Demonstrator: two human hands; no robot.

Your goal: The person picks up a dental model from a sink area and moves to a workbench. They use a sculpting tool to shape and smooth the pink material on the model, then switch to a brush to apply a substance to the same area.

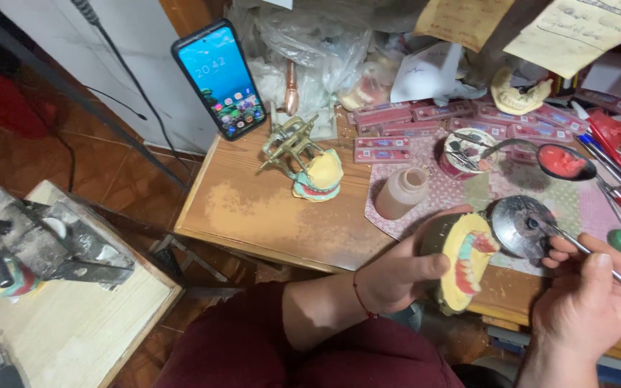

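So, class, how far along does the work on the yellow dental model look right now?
Done: some teeth already sit in pink wax on the yellow dental model; another model stands mounted in a brass frame on the desk. In hand: the left hand grips the model while the right hand holds a thin metal tool beside it. Left: cannot tell how many teeth remain.

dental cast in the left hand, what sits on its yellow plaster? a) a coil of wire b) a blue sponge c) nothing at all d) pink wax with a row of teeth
d: the left hand grips the yellow dental cast, which carries pink wax set with a row of teeth, while the right hand holds a thin metal instrument beside it.
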